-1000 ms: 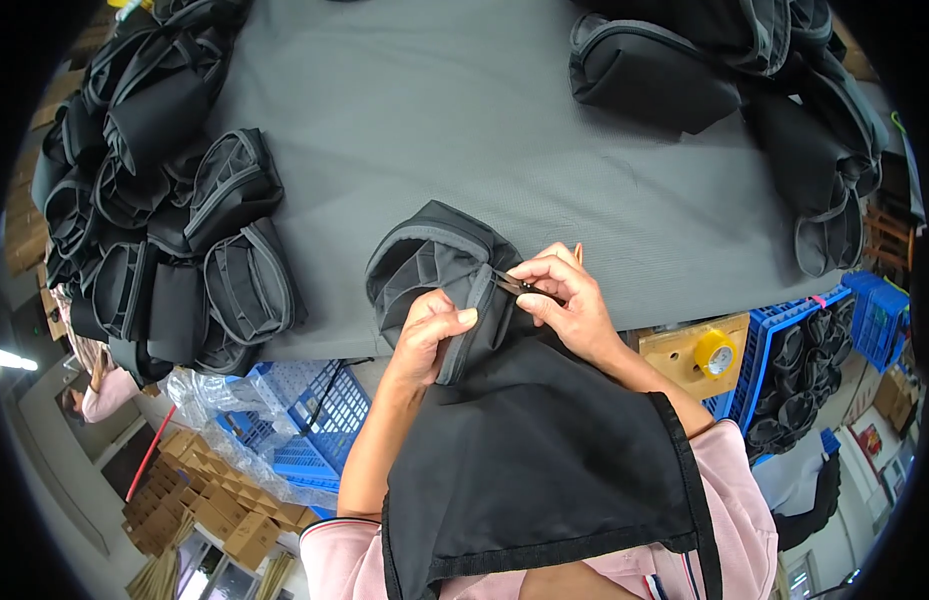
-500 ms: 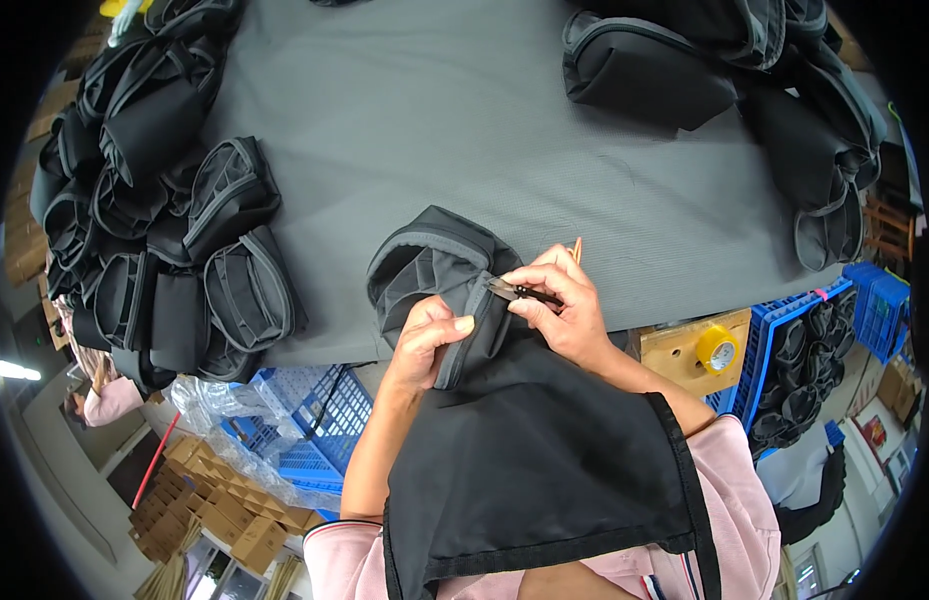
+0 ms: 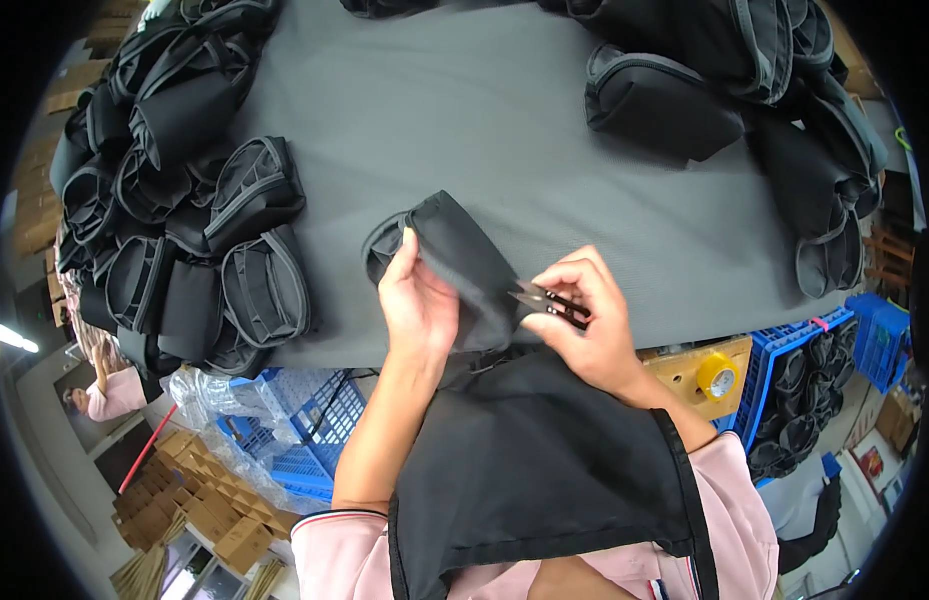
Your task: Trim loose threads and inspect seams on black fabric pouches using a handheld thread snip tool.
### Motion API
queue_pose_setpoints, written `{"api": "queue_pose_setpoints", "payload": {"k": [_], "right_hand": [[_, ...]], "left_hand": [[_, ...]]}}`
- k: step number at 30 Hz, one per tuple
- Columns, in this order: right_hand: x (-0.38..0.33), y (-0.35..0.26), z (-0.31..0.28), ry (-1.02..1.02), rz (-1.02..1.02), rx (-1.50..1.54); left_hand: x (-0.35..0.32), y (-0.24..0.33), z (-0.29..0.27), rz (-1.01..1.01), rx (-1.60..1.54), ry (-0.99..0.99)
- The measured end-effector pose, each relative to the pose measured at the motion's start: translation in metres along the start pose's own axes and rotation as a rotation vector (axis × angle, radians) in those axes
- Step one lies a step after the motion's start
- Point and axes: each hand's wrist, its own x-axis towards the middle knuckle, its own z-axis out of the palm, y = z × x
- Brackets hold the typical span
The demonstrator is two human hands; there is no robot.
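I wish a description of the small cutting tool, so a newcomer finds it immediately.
Near the front edge of the grey table, find the right hand. It holds small black snips, their tips toward the black pouch in the left hand. Unlike the fabric pouch, they have slim, pointed metal blades.

1. L hand (image 3: 421, 305) held blk pouch (image 3: 462, 240) at gray table (image 3: 434, 100), thumb against it.
2. R hand (image 3: 596, 325) held small snips (image 3: 561, 304), tips nr pouch's R side.
3. L pile (image 3: 184, 200) & R pile (image 3: 674, 100) of pouches lay on table.
4. Yellow tape roll (image 3: 717, 376) sat nr blue crate (image 3: 752, 385).
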Motion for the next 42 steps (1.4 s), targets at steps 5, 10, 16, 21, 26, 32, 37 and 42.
{"api": "queue_pose_setpoints", "payload": {"k": [5, 10, 16, 21, 26, 32, 37, 42], "right_hand": [[0.014, 0.027, 0.019, -0.07, 0.199, -0.205], [0.033, 0.034, 0.014, 0.015, 0.071, -0.222], [0.049, 0.044, 0.018, -0.088, 0.587, 0.514], [0.063, 0.045, 0.019, -0.25, 0.709, 0.658], [0.044, 0.057, 0.023, -0.111, 0.456, 0.067], [0.001, 0.041, 0.005, 0.045, 0.048, -0.394], [-0.011, 0.056, 0.003, 0.041, -0.167, -0.52], [-0.009, 0.061, 0.006, -0.004, -0.194, -0.494]], "left_hand": [[0.015, -0.007, -0.01, -0.013, 0.033, 0.063], [-0.004, -0.007, -0.017, -0.031, 0.91, -0.084], [-0.002, -0.004, -0.021, -0.106, 1.166, -0.251], [0.005, -0.015, -0.028, -0.046, 1.102, -0.164], [0.015, -0.022, -0.02, -0.011, 1.228, -0.074], [0.024, -0.027, -0.028, 0.051, 0.881, -0.071], [0.022, -0.026, -0.016, 0.025, 0.825, -0.047], [0.019, -0.024, -0.012, -0.004, 0.811, -0.04]]}}
